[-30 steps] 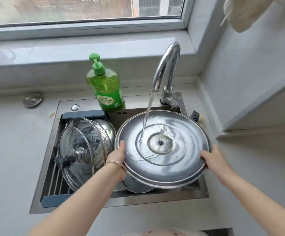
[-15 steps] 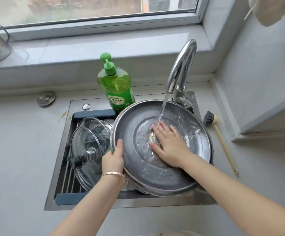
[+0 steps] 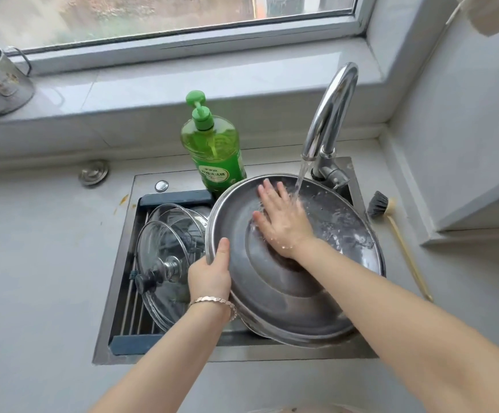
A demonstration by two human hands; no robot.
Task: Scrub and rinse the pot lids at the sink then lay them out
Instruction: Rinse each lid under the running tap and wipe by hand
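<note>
At the sink (image 3: 272, 356), a left hand (image 3: 209, 275) grips the rim of a steel lid (image 3: 287, 296) tilted under the running tap (image 3: 331, 114) while the flat, spread right hand (image 3: 284, 223) presses its wet face; two glass lids (image 3: 164, 248) wait in the rack (image 3: 129, 344), none apparently laid out yet.

The large steel lid (image 3: 287, 293) hides most of the sink (image 3: 143, 186) basin, the lower corner of the green soap bottle (image 3: 212, 150) and the fingers of the left hand (image 3: 209, 275), whose thumb alone shows over the rim. A metal mug (image 3: 0, 81) at upper left and a pale cloth (image 3: 486, 13) at upper right are cut by the frame's edge, and both forearms run out at the bottom. The bottle's label is too small to read, the view through the window (image 3: 152, 16) is blurred, and the overlapping glass lids (image 3: 164, 242) at centre left cannot be counted.
</note>
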